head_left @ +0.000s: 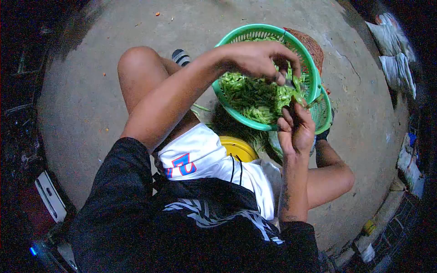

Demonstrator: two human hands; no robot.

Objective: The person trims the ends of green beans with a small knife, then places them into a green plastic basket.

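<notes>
My left hand (261, 58) reaches across over a green plastic basket (314, 73), fingers curled round a small metal blade (289, 83), mostly hidden by the fingers. The blade is right against a light green vegetable strip (297, 87). My right hand (298, 129) comes up from below at the basket's near right rim and pinches the strip's lower end between thumb and fingertips. Shredded green vegetable (259, 98), pale pieces with a darker clump in the middle, lies in the basket beneath both hands.
A second green basket (324, 113) sits partly under the first. Close by are a yellow round container (239, 148) and a reddish-brown sack (309, 45). My bent legs flank the baskets on the concrete floor (86, 109). White sacks (393, 54) lie at the right edge.
</notes>
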